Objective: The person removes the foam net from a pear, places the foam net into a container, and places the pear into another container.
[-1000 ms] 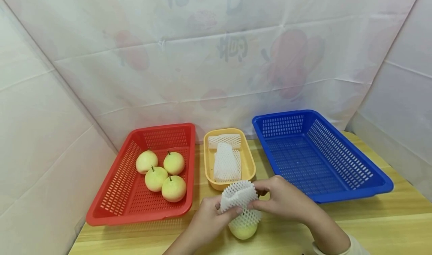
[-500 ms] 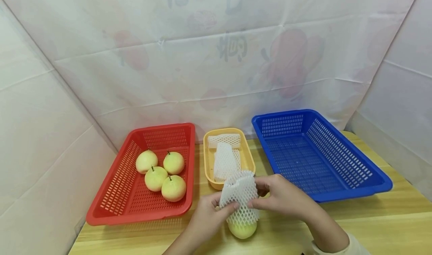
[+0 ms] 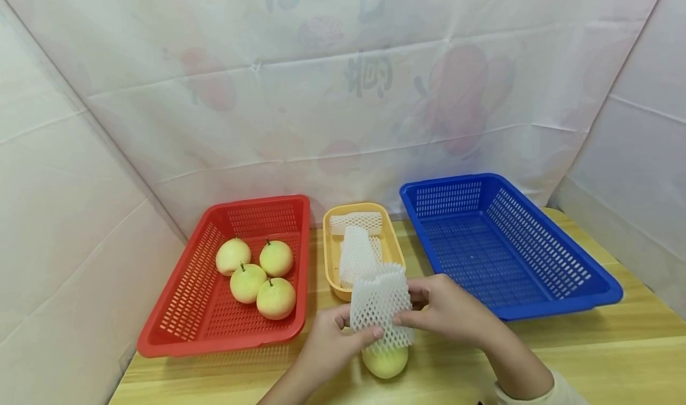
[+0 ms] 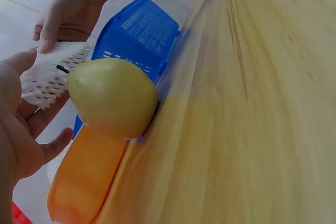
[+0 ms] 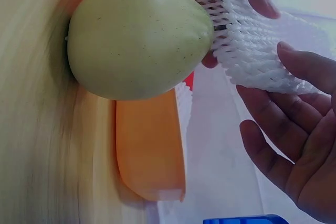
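A white foam net sleeve (image 3: 379, 307) stands upright between both hands in the head view. My left hand (image 3: 333, 342) pinches its left side, thumb in front and fingers behind. On the other side my right hand (image 3: 452, 311) pinches it the same way. Directly below, a yellow-green pear (image 3: 386, 364) rests on the table, stem up. Both wrist views show the pear (image 5: 139, 40) bare, with the net's lower edge right at its stem (image 4: 63, 69). In the right wrist view the mesh (image 5: 257, 43) overlaps the stem tip.
A red basket (image 3: 166, 348) with several pears (image 3: 248, 284) stands at left. Behind the hands is a yellow tray (image 3: 396, 250) with more foam nets (image 3: 356, 253). A blue basket (image 3: 471, 262) stands at right. A white cloth (image 3: 343, 125) hangs behind the wooden table (image 3: 605, 357).
The net's folded-over top has straightened upward, and its lower edge now sits a little higher against the pear. Both hands keep their grip and have barely shifted.
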Action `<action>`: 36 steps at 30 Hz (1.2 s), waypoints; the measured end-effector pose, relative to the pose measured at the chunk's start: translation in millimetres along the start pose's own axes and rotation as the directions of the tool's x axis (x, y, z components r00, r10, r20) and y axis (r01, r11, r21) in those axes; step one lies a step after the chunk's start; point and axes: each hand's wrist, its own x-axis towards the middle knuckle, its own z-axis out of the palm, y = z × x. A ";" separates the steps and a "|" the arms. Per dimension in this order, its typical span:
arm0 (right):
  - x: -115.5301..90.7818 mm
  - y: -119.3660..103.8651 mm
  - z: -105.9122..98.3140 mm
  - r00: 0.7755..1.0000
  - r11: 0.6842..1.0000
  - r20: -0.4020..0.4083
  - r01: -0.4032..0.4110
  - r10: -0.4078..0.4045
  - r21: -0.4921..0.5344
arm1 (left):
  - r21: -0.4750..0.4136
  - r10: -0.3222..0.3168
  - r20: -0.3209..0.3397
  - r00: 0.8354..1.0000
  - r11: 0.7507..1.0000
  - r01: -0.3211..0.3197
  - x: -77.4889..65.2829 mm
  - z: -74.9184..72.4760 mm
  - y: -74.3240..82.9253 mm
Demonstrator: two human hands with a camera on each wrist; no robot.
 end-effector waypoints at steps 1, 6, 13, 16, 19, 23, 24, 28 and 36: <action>0.0 0.1 -0.3 1.000 1.000 -0.005 0.001 0.000 0.008 | -0.001 0.011 0.007 1.000 1.000 -0.011 -0.1 0.1 -0.4; 0.6 0.7 -0.9 1.000 1.000 -0.016 -0.003 0.003 0.025 | 0.006 0.030 0.018 0.999 1.000 -0.030 -0.6 0.8 -1.9; 2.1 -0.2 -1.0 0.999 0.999 -0.022 -0.033 0.033 -0.024 | -0.014 -0.036 -0.015 0.999 0.999 0.036 0.7 0.4 -0.8; 2.7 -1.6 -1.4 0.998 0.997 -0.041 -0.045 0.043 -0.059 | -0.041 -0.054 -0.025 0.998 0.998 0.053 1.7 -0.5 -0.5; 2.5 -2.1 -1.6 0.998 0.997 -0.044 -0.048 0.045 -0.054 | -0.062 -0.059 -0.039 0.997 0.996 0.057 2.6 -1.4 -0.1; 3.2 -1.0 -1.0 0.998 0.999 -0.044 -0.036 0.035 -0.038 | -0.075 -0.061 -0.070 0.996 0.996 0.056 3.2 -2.7 0.3; 3.5 -0.5 -0.8 0.998 0.998 -0.054 -0.034 0.031 -0.044 | -0.075 -0.061 -0.075 0.995 0.996 0.055 3.2 -2.9 0.4; 4.7 2.2 1.7 0.995 0.997 -0.099 -0.038 0.030 -0.071 | -0.087 -0.054 -0.072 0.996 0.995 0.048 3.5 -3.6 0.1; 9.5 2.1 5.2 0.979 0.994 -0.196 -0.079 0.062 -0.079 | -0.071 0.005 -0.142 0.990 0.997 -0.015 6.6 -3.9 4.5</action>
